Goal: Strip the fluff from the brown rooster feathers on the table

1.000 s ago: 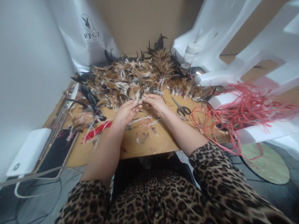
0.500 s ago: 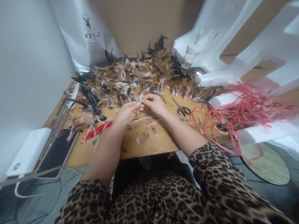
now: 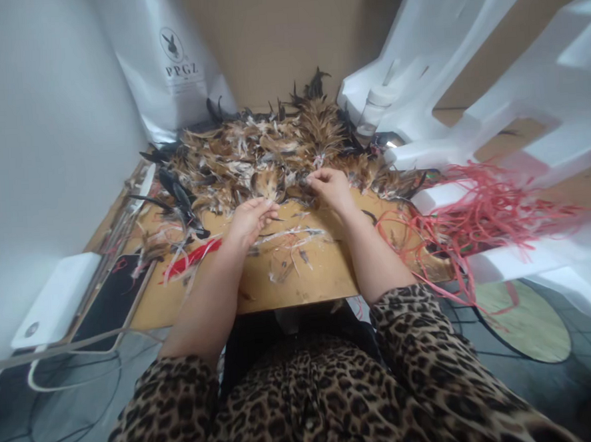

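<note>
A big heap of brown, white and black feathers (image 3: 266, 149) covers the far half of a small wooden table (image 3: 299, 274). My left hand (image 3: 249, 220) rests at the heap's near edge, fingers curled in a pinch on a small bunch of feathers (image 3: 268, 182). My right hand (image 3: 329, 185) has reached into the heap to the right, fingertips pinched on a feather there. Loose quills and scraps (image 3: 291, 244) lie on the bare wood below my hands.
A tangle of red strings (image 3: 465, 217) spills off the table's right side beside white foam blocks (image 3: 491, 69). A red feather (image 3: 190, 259) and black feathers (image 3: 178, 198) lie left. A white device (image 3: 54, 299), a dark tablet (image 3: 110, 302) and a cable sit lower left. A white bag (image 3: 170, 62) stands behind.
My right hand has left my left hand and moved right and away into the heap, now covering the scissors. My left hand has stayed put with its bunch.
</note>
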The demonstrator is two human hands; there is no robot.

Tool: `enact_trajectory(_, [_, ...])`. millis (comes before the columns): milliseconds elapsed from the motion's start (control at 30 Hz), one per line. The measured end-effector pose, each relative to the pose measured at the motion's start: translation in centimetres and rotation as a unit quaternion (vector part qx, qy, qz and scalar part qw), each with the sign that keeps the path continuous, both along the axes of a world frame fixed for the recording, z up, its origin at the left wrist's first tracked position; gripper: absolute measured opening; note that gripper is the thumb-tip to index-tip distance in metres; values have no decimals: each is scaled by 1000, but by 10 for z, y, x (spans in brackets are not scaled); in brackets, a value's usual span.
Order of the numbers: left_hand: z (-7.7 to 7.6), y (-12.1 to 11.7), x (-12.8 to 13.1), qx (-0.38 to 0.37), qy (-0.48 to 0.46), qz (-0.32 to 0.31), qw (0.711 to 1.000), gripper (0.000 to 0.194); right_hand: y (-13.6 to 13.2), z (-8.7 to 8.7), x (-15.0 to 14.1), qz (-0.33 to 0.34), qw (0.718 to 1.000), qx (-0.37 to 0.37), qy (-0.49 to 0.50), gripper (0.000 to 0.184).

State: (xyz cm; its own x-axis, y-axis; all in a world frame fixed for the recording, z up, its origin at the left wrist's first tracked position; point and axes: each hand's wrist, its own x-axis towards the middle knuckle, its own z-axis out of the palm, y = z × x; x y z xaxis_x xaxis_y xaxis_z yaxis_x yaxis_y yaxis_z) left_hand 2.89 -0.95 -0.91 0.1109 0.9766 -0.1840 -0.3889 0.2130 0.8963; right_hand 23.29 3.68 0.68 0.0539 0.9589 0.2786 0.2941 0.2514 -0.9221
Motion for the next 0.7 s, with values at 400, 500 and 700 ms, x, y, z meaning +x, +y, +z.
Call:
enact_trajectory(400, [1, 1, 0, -9, -18, 20, 1000, 16, 5, -19, 6, -5, 934, -7, -357, 18])
enact_trajectory(500, [2, 0, 1, -15, -13, 26, 999, 16, 5, -21, 2, -22, 937, -6, -350, 12])
enact_trajectory(700, [0, 1, 0, -18, -29, 18, 999, 14, 0, -7, -7, 37, 996, -72, 39, 23])
